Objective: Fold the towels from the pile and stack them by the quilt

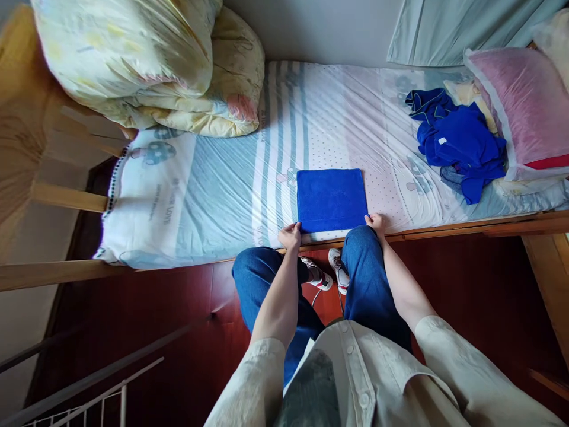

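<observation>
A blue towel (331, 200) lies flat as a neat rectangle near the front edge of the bed, with a seam line along its near side. At its near left corner, my left hand (290, 235) pinches the edge between thumb and fingers. My right hand (376, 224) is closed on the near right corner, just above my right knee. Farther right on the mattress rests a crumpled heap of blue cloths (462, 139), one with a small white tag. Neither hand touches that heap.
A bundled yellow quilt (146, 71) fills the bed's far left. At the right end sits a pink pillow (524, 101), below a grey curtain (444, 29). The wooden bed frame (444, 230) runs along the front. A white metal rack (122, 403) stands at lower left.
</observation>
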`<state>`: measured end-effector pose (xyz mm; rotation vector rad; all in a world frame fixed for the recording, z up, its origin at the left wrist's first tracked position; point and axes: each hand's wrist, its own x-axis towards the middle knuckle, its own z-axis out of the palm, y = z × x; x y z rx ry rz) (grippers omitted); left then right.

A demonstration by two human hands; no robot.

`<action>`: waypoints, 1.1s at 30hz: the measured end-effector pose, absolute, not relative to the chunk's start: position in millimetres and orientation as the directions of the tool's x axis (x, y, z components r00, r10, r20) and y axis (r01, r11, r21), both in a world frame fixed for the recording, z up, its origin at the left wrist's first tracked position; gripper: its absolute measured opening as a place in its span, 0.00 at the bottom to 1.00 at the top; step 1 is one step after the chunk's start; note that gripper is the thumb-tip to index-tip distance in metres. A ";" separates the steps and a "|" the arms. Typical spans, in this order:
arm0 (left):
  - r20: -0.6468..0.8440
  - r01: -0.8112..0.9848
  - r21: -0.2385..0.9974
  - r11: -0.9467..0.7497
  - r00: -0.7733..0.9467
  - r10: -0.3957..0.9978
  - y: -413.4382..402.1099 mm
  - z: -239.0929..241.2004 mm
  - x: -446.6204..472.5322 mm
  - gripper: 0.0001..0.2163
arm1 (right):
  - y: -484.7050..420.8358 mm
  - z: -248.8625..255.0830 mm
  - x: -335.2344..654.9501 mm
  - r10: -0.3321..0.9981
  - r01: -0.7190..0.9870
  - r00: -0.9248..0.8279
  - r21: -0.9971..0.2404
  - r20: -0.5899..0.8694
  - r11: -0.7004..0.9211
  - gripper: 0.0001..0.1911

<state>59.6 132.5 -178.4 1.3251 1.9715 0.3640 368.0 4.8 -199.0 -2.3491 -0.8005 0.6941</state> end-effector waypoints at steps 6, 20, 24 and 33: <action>-0.394 0.702 0.559 0.442 -0.244 0.886 134.0 -180.0 64.3 0.20 | 4.9 -200.8 368.5 0.643 0.400 0.706 -0.583 -0.297 -0.707 0.17; -0.438 0.881 0.467 0.072 0.160 0.885 180.9 -145.2 29.9 0.06 | -4.9 -177.2 375.5 0.652 0.459 0.737 -0.578 -0.176 -0.675 0.15; -0.334 0.826 0.552 -0.116 0.347 0.877 189.6 -127.4 14.8 0.11 | -24.1 -163.1 376.5 0.772 0.627 0.636 -0.582 -0.002 -0.518 0.19; -0.256 0.717 0.519 -0.465 0.650 0.716 124.5 -156.1 61.9 0.26 | -31.8 -148.3 379.0 0.998 0.826 0.046 -0.559 -0.045 -0.064 0.26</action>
